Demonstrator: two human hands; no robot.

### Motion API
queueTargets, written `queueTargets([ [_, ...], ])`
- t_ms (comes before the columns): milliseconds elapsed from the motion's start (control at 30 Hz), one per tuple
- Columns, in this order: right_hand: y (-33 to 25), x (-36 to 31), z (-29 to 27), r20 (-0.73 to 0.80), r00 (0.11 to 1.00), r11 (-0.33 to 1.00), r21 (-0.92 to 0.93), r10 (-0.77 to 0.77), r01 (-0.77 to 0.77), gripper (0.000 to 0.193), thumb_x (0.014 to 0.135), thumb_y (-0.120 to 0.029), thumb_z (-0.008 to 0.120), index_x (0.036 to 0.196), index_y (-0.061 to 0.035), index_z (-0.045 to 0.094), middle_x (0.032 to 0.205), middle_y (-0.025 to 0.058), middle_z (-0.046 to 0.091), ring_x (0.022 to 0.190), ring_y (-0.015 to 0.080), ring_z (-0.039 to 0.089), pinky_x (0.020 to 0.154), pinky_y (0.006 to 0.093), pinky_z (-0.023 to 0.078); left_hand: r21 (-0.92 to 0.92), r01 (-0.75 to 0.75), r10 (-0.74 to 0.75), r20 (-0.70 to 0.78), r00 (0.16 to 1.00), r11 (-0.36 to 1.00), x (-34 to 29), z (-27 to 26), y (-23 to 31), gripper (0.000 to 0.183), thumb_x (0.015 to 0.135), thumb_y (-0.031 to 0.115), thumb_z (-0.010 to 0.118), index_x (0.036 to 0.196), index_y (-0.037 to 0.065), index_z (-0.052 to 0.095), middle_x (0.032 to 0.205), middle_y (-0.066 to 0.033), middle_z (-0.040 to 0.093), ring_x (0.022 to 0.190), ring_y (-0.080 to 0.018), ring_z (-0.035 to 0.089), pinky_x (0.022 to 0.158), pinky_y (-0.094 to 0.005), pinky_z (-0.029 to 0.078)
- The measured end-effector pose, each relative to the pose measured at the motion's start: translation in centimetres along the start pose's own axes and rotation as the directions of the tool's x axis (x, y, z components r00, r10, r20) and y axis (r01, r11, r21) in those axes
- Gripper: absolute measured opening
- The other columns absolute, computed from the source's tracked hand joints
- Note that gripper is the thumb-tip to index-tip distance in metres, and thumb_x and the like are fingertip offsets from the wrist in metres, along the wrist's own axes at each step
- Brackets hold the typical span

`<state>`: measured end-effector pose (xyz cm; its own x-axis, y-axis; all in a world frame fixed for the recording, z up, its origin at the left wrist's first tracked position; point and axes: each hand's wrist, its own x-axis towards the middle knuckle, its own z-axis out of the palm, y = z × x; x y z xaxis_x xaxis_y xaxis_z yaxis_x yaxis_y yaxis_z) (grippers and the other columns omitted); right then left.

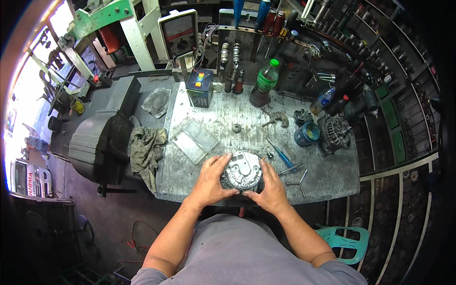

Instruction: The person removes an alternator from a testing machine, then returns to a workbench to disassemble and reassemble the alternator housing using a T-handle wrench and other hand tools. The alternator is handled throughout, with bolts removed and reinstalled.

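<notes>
Between my two hands, at the front edge of the metal workbench (190,183), is a round silver alternator (243,170) with its vented end facing up. My left hand (212,178) wraps its left side, thumb along the near rim. On the other side my right hand (270,187) grips it with the fingers curved round and the thumb near the front. To the right lie a blue-handled screwdriver (284,159) and a T-handle wrench (300,183). A clear plastic case (194,141) lies beyond my left hand, and a small metal ring (236,128) sits farther back.
A large vise (102,147) stands left, with a rag (146,152) draped beside it. Behind are a boxed battery-like unit (199,90) and a green-capped bottle (267,78). At right stand a blue tub (307,134) and another alternator (336,132). A teal stool (349,242) is lower right.
</notes>
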<state>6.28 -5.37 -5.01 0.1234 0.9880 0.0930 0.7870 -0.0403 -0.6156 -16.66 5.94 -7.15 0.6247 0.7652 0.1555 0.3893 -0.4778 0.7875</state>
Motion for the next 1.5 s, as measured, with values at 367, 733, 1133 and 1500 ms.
queueTargets([
  [367, 1.4, -0.2, 1.3, -0.118, 0.992, 0.999, 0.018, -0.042, 0.044, 0.117, 0.069, -0.036, 0.105, 0.161, 0.0066, 0.046, 0.159, 0.0289, 0.056, 0.147, 0.0457, 0.053, 0.126, 0.0540, 0.041, 0.088, 0.044, -0.044, 0.003, 0.999, 0.995, 0.1, 0.3, 0.5, 0.118, 0.065, 0.031, 0.102, 0.166, 0.005, 0.046, 0.164, -0.0198, 0.055, 0.156, -0.0458, 0.044, 0.133, -0.0594, 0.031],
  [733, 3.5, 0.2, 1.2, -0.193, 0.974, 0.978, 0.146, -0.117, 0.146, 0.107, 0.067, -0.039, 0.103, 0.156, -0.0022, 0.055, 0.149, 0.0198, 0.061, 0.141, 0.0399, 0.056, 0.122, 0.0525, 0.042, 0.199, 0.098, -0.107, 0.032, 0.994, 0.975, 0.6, 0.8, 1.4, 0.124, 0.063, 0.030, 0.104, 0.166, 0.003, 0.042, 0.164, -0.0256, 0.051, 0.158, -0.0460, 0.043, 0.133, -0.0560, 0.033],
  [1133, 4.5, 0.4, 2.0, -0.264, 0.953, 0.967, 0.162, -0.147, 0.194, 0.112, 0.065, -0.046, 0.103, 0.156, -0.0016, 0.056, 0.145, 0.0189, 0.063, 0.137, 0.0387, 0.059, 0.121, 0.0541, 0.043, 0.175, 0.156, -0.162, 0.020, 0.987, 0.972, 0.2, 1.3, 1.2, 0.128, 0.062, 0.024, 0.104, 0.168, 0.000, 0.038, 0.167, -0.0246, 0.049, 0.159, -0.0434, 0.043, 0.132, -0.0500, 0.039],
  [1500, 4.4, 0.1, 2.5, -0.233, 0.963, 0.978, 0.124, -0.136, 0.168, 0.117, 0.065, -0.049, 0.104, 0.159, 0.0014, 0.053, 0.152, 0.0238, 0.062, 0.140, 0.0441, 0.059, 0.119, 0.0536, 0.046, 0.207, 0.070, -0.073, 0.009, 0.997, 0.976, 0.1, 1.2, 0.4, 0.125, 0.065, 0.027, 0.103, 0.169, 0.002, 0.040, 0.166, -0.0232, 0.051, 0.157, -0.0454, 0.044, 0.131, -0.0516, 0.038],
])
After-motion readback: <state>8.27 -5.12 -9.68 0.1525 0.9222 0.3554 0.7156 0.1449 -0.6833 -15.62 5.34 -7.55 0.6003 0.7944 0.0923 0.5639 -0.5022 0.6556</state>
